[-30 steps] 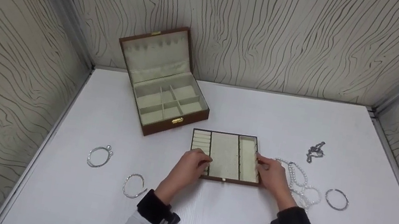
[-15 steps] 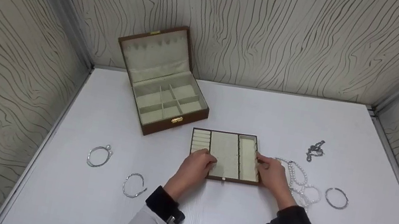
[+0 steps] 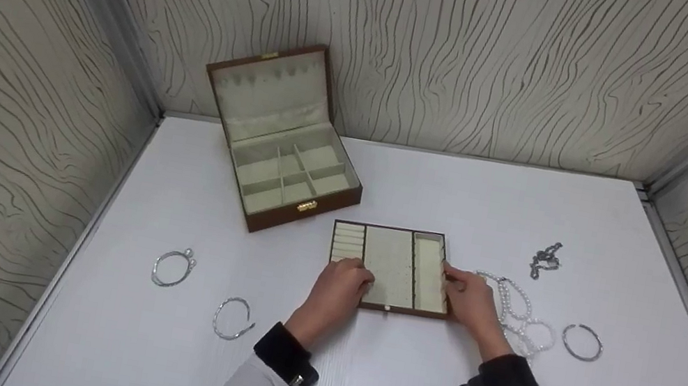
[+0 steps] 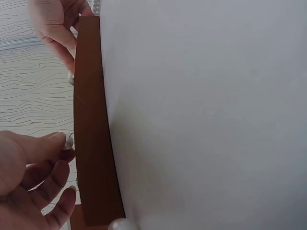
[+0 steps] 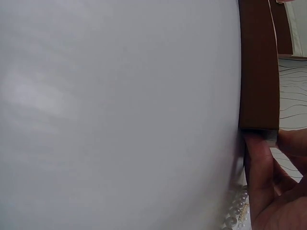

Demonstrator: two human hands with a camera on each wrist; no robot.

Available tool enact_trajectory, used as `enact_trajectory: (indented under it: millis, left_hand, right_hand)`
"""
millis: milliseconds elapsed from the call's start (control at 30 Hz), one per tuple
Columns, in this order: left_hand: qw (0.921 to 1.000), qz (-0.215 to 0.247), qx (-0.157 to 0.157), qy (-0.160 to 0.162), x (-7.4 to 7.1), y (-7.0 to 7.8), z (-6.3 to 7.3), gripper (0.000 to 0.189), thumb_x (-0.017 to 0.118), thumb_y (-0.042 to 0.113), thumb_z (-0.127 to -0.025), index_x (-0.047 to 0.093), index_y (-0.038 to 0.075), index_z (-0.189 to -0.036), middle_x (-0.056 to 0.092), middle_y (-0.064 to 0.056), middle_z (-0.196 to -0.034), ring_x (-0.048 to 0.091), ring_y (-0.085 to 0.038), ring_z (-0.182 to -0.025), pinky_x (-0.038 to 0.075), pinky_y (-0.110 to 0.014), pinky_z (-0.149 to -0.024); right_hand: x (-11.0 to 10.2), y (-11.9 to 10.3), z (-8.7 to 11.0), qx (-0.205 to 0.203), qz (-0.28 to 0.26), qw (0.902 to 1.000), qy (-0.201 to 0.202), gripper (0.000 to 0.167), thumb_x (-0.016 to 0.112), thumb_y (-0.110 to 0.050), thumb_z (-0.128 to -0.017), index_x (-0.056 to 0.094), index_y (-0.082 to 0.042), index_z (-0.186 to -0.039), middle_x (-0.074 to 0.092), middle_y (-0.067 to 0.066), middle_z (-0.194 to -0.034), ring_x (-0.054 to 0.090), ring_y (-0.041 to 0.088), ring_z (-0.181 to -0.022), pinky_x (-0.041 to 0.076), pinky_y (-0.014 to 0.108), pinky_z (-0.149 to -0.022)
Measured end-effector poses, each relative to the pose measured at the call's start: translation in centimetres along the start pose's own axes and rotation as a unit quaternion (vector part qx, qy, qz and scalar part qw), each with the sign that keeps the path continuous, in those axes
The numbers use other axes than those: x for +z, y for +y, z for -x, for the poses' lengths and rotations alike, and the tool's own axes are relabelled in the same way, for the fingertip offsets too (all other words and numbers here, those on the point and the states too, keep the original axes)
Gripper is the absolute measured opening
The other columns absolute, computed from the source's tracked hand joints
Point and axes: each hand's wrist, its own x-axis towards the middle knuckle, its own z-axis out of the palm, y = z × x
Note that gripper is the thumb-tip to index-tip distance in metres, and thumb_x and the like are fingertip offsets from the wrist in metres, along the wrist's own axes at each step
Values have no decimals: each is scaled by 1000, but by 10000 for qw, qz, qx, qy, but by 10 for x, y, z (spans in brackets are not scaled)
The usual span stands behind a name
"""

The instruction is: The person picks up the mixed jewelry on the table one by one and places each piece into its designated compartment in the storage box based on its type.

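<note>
A: Where is the tray (image 3: 391, 268) lying, and what is surrounding it?

B: It is lying mid-table, well apart from the far edge, with white tabletop (image 3: 388, 385) reaching toward the near side. A brown box (image 3: 276, 218) is standing near its far left corner; a pearl necklace (image 3: 515, 316) is lying just right of it, partly behind the right hand (image 3: 472, 302). Farther right, a chain (image 3: 546, 260) and a silver bracelet (image 3: 600, 350) are resting; an open bangle (image 3: 216, 319) and a pearl-tipped bracelet (image 3: 155, 269) are lying off to the left.

A: What is differing from a second ago?

B: The left hand (image 3: 334, 290) is reaching farther right, its thumb and finger pinching a small pale piece (image 4: 68, 142) over the left side of the middle panel (image 3: 387, 247); the right hand is staying at the tray's right wall, pinching it.

A: And the containers?

B: The tray is carrying ridged rolls (image 3: 348, 240) at the left, that flat panel in the middle and a trough (image 3: 429, 272) at the right. The box is standing with its lid (image 3: 270, 95) raised, dividers parting it into six compartments.
</note>
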Motion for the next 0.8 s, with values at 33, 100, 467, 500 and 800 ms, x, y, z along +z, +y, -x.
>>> enact_trajectory:
  millis: [33, 100, 467, 500, 800]
  left_hand:
    - [10000, -1, 25, 4, 0, 0, 0, 9, 72, 5, -88, 78, 11, -90, 64, 3, -82, 60, -13, -78, 49, -28, -70]
    - [10000, 22, 76, -1, -1, 0, 1, 10, 72, 4, -87, 78, 11, -92, 65, 3, -84, 61, -13, -79, 50, -27, -71]
    - [9994, 194, 167, -250, 0, 0, 3, 13, 73, 2, -84, 78, 12, -90, 67, 6, -84, 62, -10, -79, 50, -27, -74]
    - [9993, 202, 179, -243, 0, 0, 3, 13, 73, 1, -84, 78, 12, -89, 67, 6, -83, 62, -9, -79, 50, -26, -74]
    - [9994, 178, 58, -305, 2, 1, 4, 13, 71, 3, -87, 78, 14, -86, 66, 7, -81, 62, -8, -78, 50, -25, -70]
  right_hand:
    - [0, 0, 0, 24, 2, 10000, -2, 40, 58, -2, -93, 58, 0, -133, 62, 25, -122, 63, 26, -82, 50, 35, -68]
    - [0, 0, 0, 44, -5, 10000, -35, 40, 58, -2, -94, 57, 0, -134, 62, 26, -122, 61, 24, -78, 49, 33, -64]
    - [0, -1, 0, 66, 87, 9999, -46, 40, 58, -3, -94, 56, 1, -134, 60, 26, -126, 60, 28, -89, 49, 36, -72]
    - [0, -1, 0, 38, 96, 9999, -28, 40, 58, -3, -94, 56, 1, -134, 60, 26, -125, 61, 29, -90, 49, 37, -73]
    - [0, 0, -1, 51, 87, 9999, -19, 39, 59, -3, -94, 57, 1, -133, 61, 27, -123, 61, 28, -86, 50, 37, -70]
